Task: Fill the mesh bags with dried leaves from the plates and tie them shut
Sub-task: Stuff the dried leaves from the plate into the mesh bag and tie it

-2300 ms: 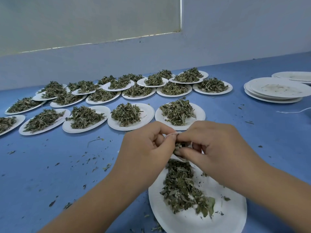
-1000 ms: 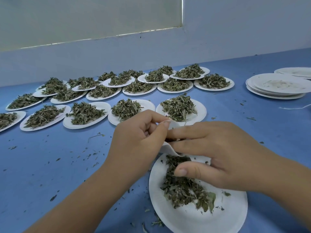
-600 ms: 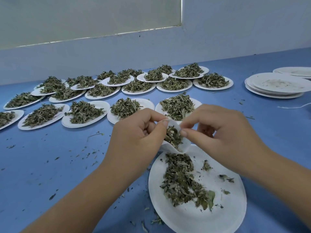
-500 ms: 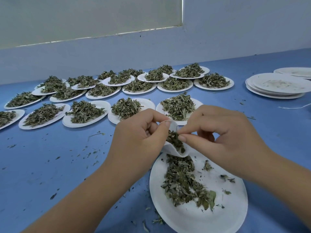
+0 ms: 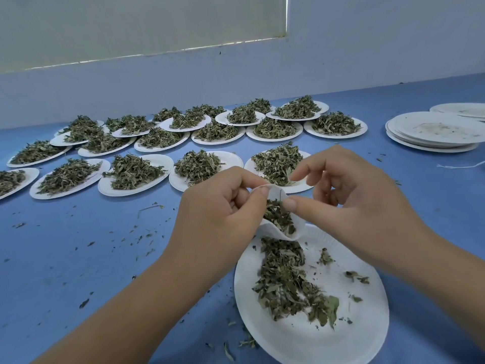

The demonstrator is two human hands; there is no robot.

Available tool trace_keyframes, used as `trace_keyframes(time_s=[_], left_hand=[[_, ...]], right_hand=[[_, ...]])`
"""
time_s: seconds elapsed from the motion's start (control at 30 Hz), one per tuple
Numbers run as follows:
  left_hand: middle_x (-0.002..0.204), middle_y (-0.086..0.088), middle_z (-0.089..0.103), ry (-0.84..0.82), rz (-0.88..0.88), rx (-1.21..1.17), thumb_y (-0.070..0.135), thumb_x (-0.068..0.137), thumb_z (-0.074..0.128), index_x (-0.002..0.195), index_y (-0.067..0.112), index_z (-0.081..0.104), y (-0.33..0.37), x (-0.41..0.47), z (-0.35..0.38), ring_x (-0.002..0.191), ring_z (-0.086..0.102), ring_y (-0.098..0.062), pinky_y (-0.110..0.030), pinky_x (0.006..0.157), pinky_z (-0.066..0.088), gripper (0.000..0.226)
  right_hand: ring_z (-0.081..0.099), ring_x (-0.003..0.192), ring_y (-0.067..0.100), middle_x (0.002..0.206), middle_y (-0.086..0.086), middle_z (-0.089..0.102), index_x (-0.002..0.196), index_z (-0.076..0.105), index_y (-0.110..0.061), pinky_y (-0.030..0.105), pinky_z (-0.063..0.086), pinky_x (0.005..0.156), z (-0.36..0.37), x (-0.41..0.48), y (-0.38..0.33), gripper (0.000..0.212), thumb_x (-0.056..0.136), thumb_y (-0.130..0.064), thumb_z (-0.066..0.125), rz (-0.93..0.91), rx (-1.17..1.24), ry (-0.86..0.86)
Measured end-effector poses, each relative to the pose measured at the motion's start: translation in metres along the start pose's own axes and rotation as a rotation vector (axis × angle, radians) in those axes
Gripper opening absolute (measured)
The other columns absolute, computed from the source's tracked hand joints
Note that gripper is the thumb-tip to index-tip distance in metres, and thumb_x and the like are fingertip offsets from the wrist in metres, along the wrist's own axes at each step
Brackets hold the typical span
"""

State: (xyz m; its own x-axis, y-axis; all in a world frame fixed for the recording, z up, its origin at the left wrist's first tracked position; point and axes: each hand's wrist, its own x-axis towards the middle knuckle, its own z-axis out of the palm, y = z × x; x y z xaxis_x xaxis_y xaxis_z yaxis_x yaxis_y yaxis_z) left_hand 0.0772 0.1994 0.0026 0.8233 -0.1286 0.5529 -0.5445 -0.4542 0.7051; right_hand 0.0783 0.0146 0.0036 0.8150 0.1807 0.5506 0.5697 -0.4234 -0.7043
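Observation:
My left hand (image 5: 220, 206) pinches the rim of a small white mesh bag (image 5: 278, 229), holding its mouth open just above the near plate (image 5: 341, 337). Dried leaves show inside the bag. My right hand (image 5: 351, 203) hovers at the bag's mouth with the thumb touching the leaves at its opening and the index finger lifted; nothing is held between them. A loose pile of dried leaves (image 5: 286, 282) lies on the left half of the near white paper plate.
Several white paper plates heaped with dried leaves (image 5: 131, 172) fill the blue table's far side in rows. A stack of used empty plates (image 5: 433, 132) sits at the right, with a white string (image 5: 459, 166) beside it. Leaf crumbs are scattered over the table (image 5: 78, 258).
My right hand picked up leaves from the near plate, brought them to the bag and pushed them in. Its fingers have now spread apart at the bag's mouth. The left hand has kept its hold.

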Motion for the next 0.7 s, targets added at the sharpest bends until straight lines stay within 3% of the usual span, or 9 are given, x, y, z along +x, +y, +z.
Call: trace_keyframes(time_s=[0.2, 0.43, 0.57, 0.7], left_hand=[[0.052, -0.005, 0.047, -0.015, 0.003, -0.018, 0.012, 0.089, 0.065, 0.081, 0.020, 0.069, 0.0024, -0.0009, 0.0015, 0.044, 0.037, -0.004, -0.006, 0.047, 0.029, 0.011], [0.050, -0.003, 0.047, -0.035, 0.024, -0.033, 0.012, 0.088, 0.066, 0.080, 0.024, 0.069, 0.0036, -0.0012, 0.0041, 0.044, 0.038, -0.004, -0.008, 0.046, 0.029, 0.015], [0.056, -0.007, 0.047, -0.022, 0.058, 0.003, 0.021, 0.086, 0.061, 0.080, 0.025, 0.067, 0.0048, -0.0017, 0.0038, 0.046, 0.036, -0.012, -0.010, 0.045, 0.028, 0.010], [0.054, -0.007, 0.045, -0.013, 0.076, -0.001, 0.020, 0.086, 0.060, 0.081, 0.025, 0.067, 0.0062, -0.0032, 0.0040, 0.047, 0.039, -0.017, -0.012, 0.045, 0.029, 0.010]], right_hand=[[0.048, 0.062, 0.010, 0.079, -0.014, 0.049, 0.086, 0.074, -0.028, 0.016, 0.037, 0.056, 0.0067, -0.0030, -0.0036, 0.007, 0.079, -0.026, 0.071, -0.198, -0.182, 0.040], [0.043, 0.063, 0.007, 0.077, -0.005, 0.049, 0.084, 0.076, -0.030, 0.012, 0.031, 0.056, 0.0110, -0.0038, -0.0029, 0.012, 0.080, -0.019, 0.078, -0.188, -0.233, -0.047], [0.049, 0.062, 0.008, 0.076, -0.015, 0.050, 0.080, 0.066, -0.034, 0.017, 0.041, 0.058, 0.0054, -0.0013, -0.0052, 0.010, 0.077, -0.033, 0.076, 0.036, 0.016, 0.036], [0.056, 0.057, 0.012, 0.084, -0.012, 0.059, 0.086, 0.061, -0.033, 0.031, 0.052, 0.051, 0.0065, 0.0005, -0.0051, 0.017, 0.078, -0.043, 0.071, 0.358, 0.163, -0.136]])
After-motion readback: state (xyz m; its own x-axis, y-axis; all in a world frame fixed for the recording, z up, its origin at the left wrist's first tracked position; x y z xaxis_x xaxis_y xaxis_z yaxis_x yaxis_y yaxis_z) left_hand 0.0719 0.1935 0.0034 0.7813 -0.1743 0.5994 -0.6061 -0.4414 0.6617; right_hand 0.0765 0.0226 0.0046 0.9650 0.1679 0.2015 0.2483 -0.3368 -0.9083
